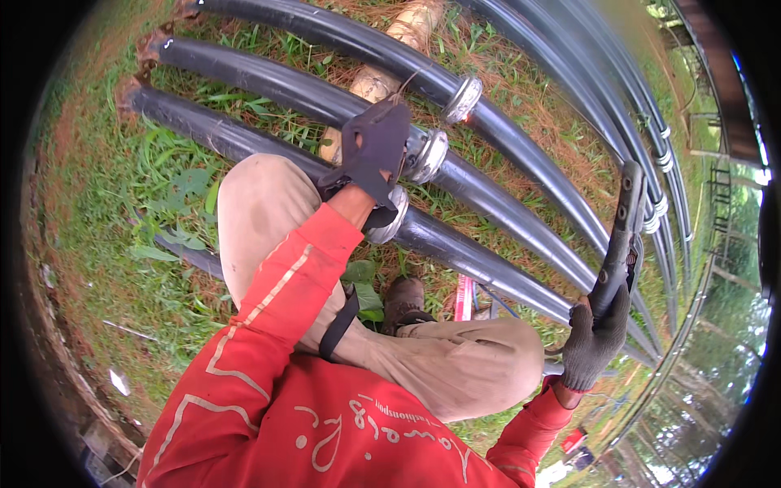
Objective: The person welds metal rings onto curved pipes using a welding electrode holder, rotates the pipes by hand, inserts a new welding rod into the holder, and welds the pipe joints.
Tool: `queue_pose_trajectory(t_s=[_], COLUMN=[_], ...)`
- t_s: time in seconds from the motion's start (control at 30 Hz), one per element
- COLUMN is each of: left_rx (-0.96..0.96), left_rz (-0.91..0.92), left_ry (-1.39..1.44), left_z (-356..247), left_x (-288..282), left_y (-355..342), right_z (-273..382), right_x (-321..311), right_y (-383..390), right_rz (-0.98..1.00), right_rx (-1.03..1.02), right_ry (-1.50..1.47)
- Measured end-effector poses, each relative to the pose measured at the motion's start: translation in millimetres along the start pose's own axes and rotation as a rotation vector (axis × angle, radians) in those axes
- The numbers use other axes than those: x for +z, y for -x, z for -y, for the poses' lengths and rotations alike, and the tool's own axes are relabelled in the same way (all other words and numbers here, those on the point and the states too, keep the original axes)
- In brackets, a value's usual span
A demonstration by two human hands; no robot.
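Note:
My left hand (376,150), in a dark, worn glove, lies over the middle black pipe (268,84), beside its silvery ring-shaped collar (429,156). The back of the glove faces up and hides most of the fingers, so their grip does not show. A thin dark wire-like strand sticks up past the glove's far edge. On the right, my right hand (598,346) wears a grey knit glove and is closed round a long dark tool with round holes along its side (623,220). That tool points up and away from me; its exact kind is unclear.
A near black pipe (480,256) and a far one (537,156) run alongside, each with a silvery collar. A log (415,24) lies under the pipes. More pipes (569,61) are at upper right. My bent knees (268,199) are close to the near pipe, over grass.

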State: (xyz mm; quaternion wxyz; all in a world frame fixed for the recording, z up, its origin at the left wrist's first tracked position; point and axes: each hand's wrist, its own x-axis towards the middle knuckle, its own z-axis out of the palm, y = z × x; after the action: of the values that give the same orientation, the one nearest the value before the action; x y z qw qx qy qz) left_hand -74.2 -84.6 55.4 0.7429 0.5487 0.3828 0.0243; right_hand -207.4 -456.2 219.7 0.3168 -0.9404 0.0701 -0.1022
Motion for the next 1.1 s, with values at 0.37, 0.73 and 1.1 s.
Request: queue_pose_trajectory(t_s=[0.37,0.73,1.1], left_rx=[0.045,-0.129,-0.289], left_rz=[0.413,0.454,0.608], left_ry=[0.288,0.592,0.608], left_z=[39.2,83.4,88.3], left_x=[-4.7,8.6,3.7], left_y=[-49.9,-94.6,-107.6], right_z=[122.5,141.7,136.5], right_x=[67.2,116.6,117.2], right_y=[-43.2,-57.2,-62.1], right_rz=[0.208,0.279,0.304], right_rx=[-0.297,-0.308,-0.328], right_ry=[0.363,0.403,0.51])
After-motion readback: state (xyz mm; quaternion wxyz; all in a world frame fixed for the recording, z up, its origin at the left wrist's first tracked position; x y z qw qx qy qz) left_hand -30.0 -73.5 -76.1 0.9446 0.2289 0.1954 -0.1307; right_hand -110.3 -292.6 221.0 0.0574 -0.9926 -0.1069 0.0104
